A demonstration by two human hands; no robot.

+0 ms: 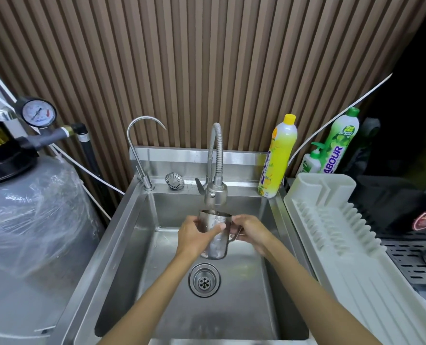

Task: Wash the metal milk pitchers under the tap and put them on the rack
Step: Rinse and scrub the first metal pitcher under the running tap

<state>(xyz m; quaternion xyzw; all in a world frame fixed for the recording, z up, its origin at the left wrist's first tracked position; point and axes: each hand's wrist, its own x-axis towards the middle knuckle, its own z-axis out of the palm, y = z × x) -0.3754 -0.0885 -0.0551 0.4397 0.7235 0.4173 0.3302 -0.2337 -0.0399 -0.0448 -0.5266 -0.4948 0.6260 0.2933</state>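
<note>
A shiny metal milk pitcher (216, 245) hangs upright over the steel sink (122, 245), its mouth right under the head of the flexible tap (215, 192). My left hand (194, 235) wraps around the pitcher's body from the left, thumb across its front. My right hand (250, 232) holds the pitcher at its handle on the right side. A white plastic dish rack (343, 235) stands to the right of the sink with nothing on it. Whether water runs from the tap is hard to tell.
A drain strainer (204, 280) sits in the sink floor, a spare one (174, 181) on the back ledge beside a thin gooseneck tap (142, 150). Yellow (276, 158) and green (338, 145) detergent bottles stand at the back right. A plastic-wrapped filter tank (27, 220) fills the left.
</note>
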